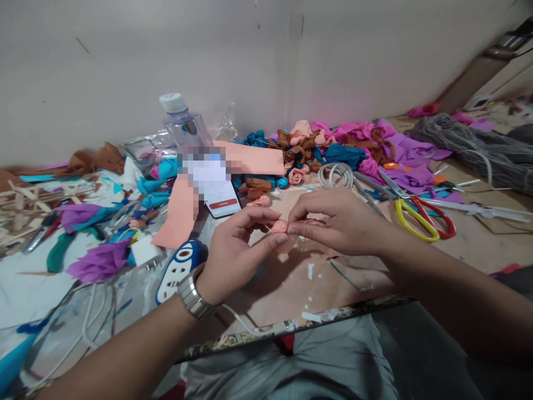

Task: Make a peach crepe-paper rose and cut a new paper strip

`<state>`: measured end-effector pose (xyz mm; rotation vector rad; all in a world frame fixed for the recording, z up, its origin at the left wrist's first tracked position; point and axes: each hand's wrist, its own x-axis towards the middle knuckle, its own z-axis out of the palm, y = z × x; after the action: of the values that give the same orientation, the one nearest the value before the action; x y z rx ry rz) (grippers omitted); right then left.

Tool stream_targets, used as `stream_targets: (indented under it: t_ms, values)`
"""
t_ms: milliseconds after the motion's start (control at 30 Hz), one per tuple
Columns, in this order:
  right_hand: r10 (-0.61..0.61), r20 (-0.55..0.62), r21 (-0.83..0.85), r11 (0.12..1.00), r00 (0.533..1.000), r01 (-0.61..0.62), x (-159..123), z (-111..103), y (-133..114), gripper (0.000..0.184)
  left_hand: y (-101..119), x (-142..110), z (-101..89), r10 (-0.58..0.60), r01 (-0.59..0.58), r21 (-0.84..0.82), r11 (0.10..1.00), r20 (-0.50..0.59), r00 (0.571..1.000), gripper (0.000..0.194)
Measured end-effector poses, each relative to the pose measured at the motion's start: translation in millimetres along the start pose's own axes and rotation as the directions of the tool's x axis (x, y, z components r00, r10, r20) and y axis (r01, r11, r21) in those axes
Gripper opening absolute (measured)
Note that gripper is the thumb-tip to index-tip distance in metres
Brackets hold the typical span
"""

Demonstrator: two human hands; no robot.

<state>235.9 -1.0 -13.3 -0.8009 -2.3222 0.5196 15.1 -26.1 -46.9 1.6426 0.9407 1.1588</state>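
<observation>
Between my two hands is a small rolled rose of peach crepe paper, held above the table's front part. My left hand, with a metal watch on the wrist, pinches the rose's rolled head between thumb and fingers. My right hand pinches the twisted paper just beside it, with its fingers curled over. Part of the paper strip is hidden under the right fingers. Behind the hands lie finished-looking peach paper roses and a flat peach paper strip.
Red-and-yellow-handled scissors lie open at right, near a roll of clear tape. A bottle, a phone and a blue-and-white power strip stand or lie left. Crumpled coloured paper lines the wall; cables trail at lower left.
</observation>
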Motion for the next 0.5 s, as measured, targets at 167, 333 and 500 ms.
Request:
stream_targets:
  t_ms: [167, 333, 500]
  values:
    - [0.01, 0.012, -0.006, 1.0, 1.0, -0.009, 0.1, 0.4, -0.6, 0.018, 4.2, 1.8, -0.2, 0.027, -0.028, 0.059, 0.998, 0.007, 1.0, 0.017]
    - [-0.001, -0.009, 0.011, 1.0, 1.0, 0.001, -0.2, 2.8, 0.7, 0.016, 5.8, 2.1, -0.4, 0.016, -0.018, 0.072, 0.997, 0.038, 0.999, 0.023]
    - [-0.008, -0.019, 0.005, 1.0, 1.0, 0.008, -0.7, 4.6, 0.4, 0.013, 4.3, 0.9, -1.2, 0.018, -0.023, 0.105, 0.994, 0.043, 0.999, 0.026]
